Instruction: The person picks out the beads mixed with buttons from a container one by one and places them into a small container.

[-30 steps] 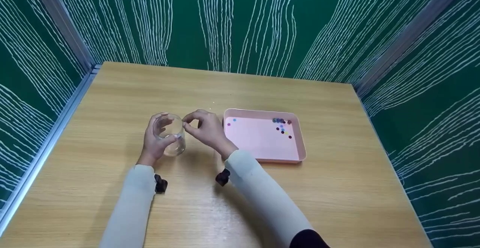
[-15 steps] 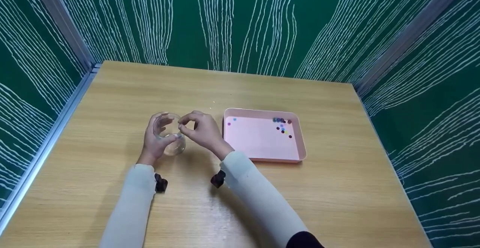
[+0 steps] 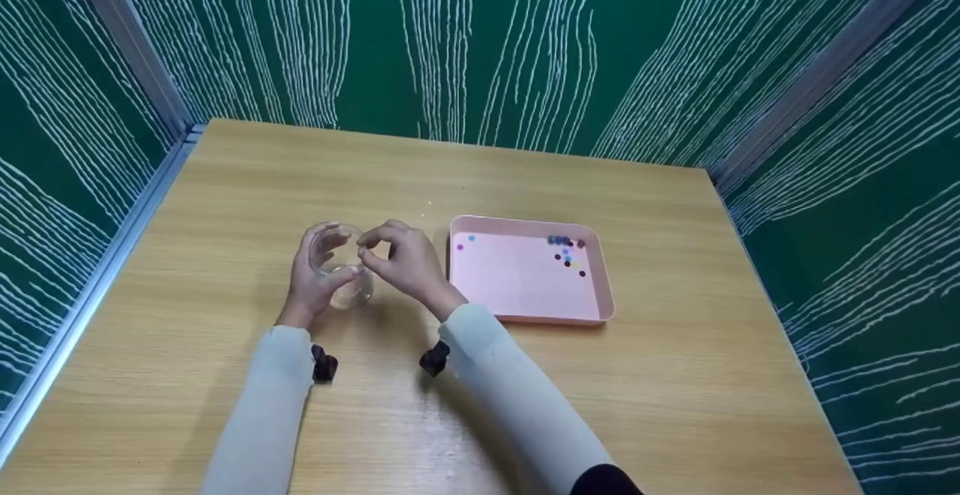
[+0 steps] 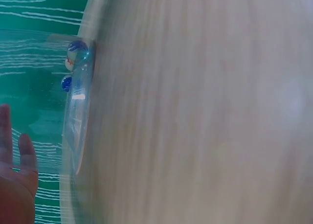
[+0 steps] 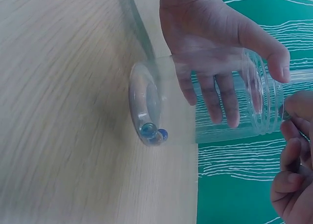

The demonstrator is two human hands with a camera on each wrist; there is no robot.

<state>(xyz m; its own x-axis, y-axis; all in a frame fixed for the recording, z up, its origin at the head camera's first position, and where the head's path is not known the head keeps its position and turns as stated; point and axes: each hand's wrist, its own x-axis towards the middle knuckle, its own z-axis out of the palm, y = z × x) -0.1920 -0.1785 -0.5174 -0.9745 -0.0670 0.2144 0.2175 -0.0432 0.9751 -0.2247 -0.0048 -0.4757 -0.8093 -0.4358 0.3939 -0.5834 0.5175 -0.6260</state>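
A clear jar (image 3: 352, 294) stands on the table, and my left hand (image 3: 310, 285) holds it with the thumb on the near side and the fingers behind. Inside at the bottom lie a few glass marbles (image 5: 148, 130), blue ones (image 4: 66, 83) among them. At the jar's mouth, on its right, my right hand (image 3: 409, 261) pinches a small dark marble-like thing (image 5: 286, 115) between thumb and forefinger. The fingertips hide most of it. Right of the hands sits a shallow pink tray (image 3: 517, 285), with dark glass marbles (image 3: 559, 240) and small coloured balls (image 3: 568, 258) toward its far right corner.
Two small balls, one pink (image 3: 460, 247) and one blue (image 3: 472, 238), lie at the tray's far left. The wooden table (image 3: 675, 375) reaches back to a green wall (image 3: 382, 52) with white wavy lines. Tiny white specks dot the table behind the right hand.
My right hand has moved a little left, bringing its pinched fingertips to the jar's rim, and then stays there. The left hand and the jar have hardly moved.
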